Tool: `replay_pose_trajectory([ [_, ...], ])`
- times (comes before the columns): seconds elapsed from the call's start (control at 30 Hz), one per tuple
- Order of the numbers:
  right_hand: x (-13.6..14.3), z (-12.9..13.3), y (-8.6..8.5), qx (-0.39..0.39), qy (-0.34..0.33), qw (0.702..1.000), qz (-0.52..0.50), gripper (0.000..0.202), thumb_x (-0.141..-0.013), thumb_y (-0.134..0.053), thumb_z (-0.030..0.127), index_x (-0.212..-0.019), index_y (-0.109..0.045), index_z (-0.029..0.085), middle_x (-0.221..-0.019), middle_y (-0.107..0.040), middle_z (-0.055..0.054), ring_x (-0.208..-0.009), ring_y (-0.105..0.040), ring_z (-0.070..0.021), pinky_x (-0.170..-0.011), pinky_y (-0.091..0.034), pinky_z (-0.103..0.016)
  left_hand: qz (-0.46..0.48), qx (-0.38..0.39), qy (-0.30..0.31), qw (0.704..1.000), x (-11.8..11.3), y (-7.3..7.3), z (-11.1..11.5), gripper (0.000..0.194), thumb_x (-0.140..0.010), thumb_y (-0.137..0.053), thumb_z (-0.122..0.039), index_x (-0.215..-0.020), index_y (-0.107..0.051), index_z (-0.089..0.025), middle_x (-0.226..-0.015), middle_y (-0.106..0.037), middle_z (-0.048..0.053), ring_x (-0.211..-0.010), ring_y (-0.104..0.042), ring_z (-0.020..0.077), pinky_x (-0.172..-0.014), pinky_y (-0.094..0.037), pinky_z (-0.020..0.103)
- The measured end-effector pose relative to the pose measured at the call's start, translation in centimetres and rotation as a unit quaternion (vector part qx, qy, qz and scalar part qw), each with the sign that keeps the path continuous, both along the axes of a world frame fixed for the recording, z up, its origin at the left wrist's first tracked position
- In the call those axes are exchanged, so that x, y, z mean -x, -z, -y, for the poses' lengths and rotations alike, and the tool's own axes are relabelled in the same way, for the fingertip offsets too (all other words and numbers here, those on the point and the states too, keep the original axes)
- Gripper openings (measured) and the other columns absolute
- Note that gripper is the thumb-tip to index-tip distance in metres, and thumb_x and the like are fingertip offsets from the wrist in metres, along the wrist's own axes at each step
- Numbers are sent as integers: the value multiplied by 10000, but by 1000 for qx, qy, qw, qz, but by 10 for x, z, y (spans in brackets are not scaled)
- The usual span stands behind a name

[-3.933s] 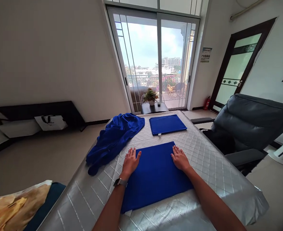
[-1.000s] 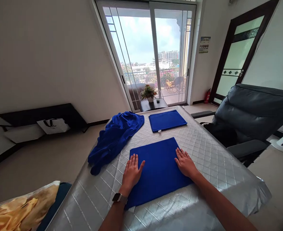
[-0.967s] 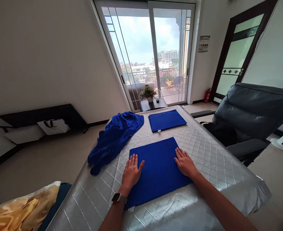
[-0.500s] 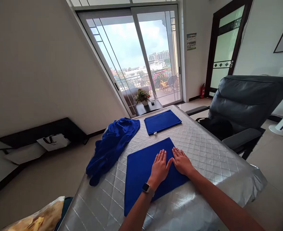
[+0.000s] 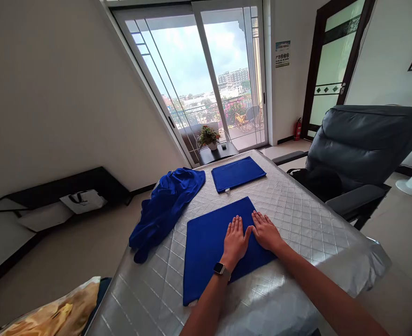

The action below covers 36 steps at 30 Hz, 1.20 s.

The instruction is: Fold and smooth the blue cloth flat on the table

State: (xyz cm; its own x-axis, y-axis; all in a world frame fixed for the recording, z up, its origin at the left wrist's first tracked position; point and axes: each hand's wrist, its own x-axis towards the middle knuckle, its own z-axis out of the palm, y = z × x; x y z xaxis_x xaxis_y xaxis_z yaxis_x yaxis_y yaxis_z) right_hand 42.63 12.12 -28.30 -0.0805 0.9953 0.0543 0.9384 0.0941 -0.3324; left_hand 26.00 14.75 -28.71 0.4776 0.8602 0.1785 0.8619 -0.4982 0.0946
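Note:
A flat blue folded cloth point(image 5: 206, 247) lies on the silver quilted cover point(image 5: 150, 280) in front of me. My left hand point(image 5: 236, 240) rests palm down on it, fingers stretched out, with a watch on the wrist. Close beside it, my right hand point(image 5: 266, 233) lies flat near the cloth's right edge, and the two thumbs meet or nearly meet. Beyond the hands is a second, smaller folded blue cloth point(image 5: 239, 174) with a small white tag at its near edge. To the left sits a crumpled blue cloth point(image 5: 167, 205), partly hanging over the table's left side.
A dark padded armchair point(image 5: 363, 149) stands along the right side. Past the far end are a small table with a potted plant point(image 5: 209, 136) and a sliding glass door point(image 5: 195, 79). A black shelf with a white paper bag point(image 5: 83, 201) is at left; a patterned fabric point(image 5: 59, 308) shows lower left.
The view has shifted slightly, moving the scene a little in the picture. Both hands stay flat on the folded cloth in nearly the same place.

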Motion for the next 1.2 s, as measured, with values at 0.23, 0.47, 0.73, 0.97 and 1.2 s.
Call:
replay_pose_trajectory([
  [0.23,1,0,2,2,9,1000,0,650,-1052,-216,398,-1616,-249,76,-1684,-205,-88,-1561,-178,-209,-1274,-107,-407,-13,9,-40,999,55,0,2,750,-1046,-136,-595,-1589,-322,-112,-1642,-343,157,-1540,-279,258,-1253,-281,489],
  [0.47,1,-1,8,-5,13,1000,11,652,-1050,-217,404,-1615,-254,80,-1685,-210,-81,-1560,-178,-200,-1276,-115,-407,-35,28,-89,995,143,7,9,743,-1050,-149,-591,-1596,-296,-109,-1660,-303,143,-1547,-252,248,-1261,-265,474],
  [0.73,-2,-1,16,-21,7,999,35,643,-1055,-213,403,-1616,-264,91,-1677,-232,-100,-1555,-201,-209,-1271,-150,-432,1,-1,-133,991,190,16,22,763,-1049,-182,-589,-1587,-297,-61,-1652,-312,170,-1541,-269,268,-1253,-292,474],
  [0.97,-2,1,8,-8,3,998,58,633,-1063,-215,386,-1614,-255,78,-1677,-230,-110,-1555,-198,-209,-1270,-163,-420,29,9,-131,991,186,18,20,826,-1034,-179,-632,-1572,-306,-19,-1651,-300,195,-1543,-264,270,-1265,-262,460],
  [1.2,-1,28,8,19,14,997,72,638,-1066,-207,409,-1616,-241,89,-1680,-208,-89,-1556,-195,-226,-1264,-198,-437,40,-1,-134,990,186,22,20,814,-1032,-197,-633,-1575,-313,-39,-1650,-310,191,-1543,-268,270,-1261,-272,462],
])
